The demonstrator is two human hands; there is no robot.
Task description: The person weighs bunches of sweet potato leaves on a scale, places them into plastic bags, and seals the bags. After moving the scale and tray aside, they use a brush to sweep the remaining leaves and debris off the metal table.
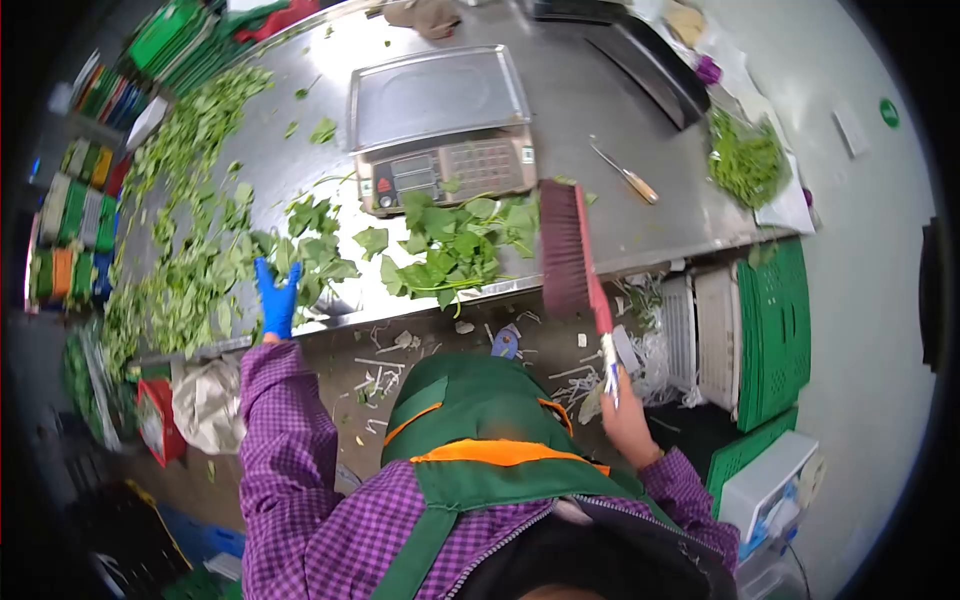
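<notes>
My left hand (277,300), in a blue glove, reaches out flat with fingers apart at the near edge of the steel table (600,120), touching the loose green leaves (200,270) heaped along the left side. My right hand (628,415), bare, grips the handle of a red broom (570,255). The broom's bristle head stands upright against the table's front edge, right beside a pile of green leaves (455,250) in front of the scale (440,125).
A knife (625,175) lies on the table right of the scale. A bag of greens (745,160) sits at the far right. Green and white crates (770,340) stand below the table. Scraps litter the floor (400,360). Stacked coloured crates (75,210) line the left.
</notes>
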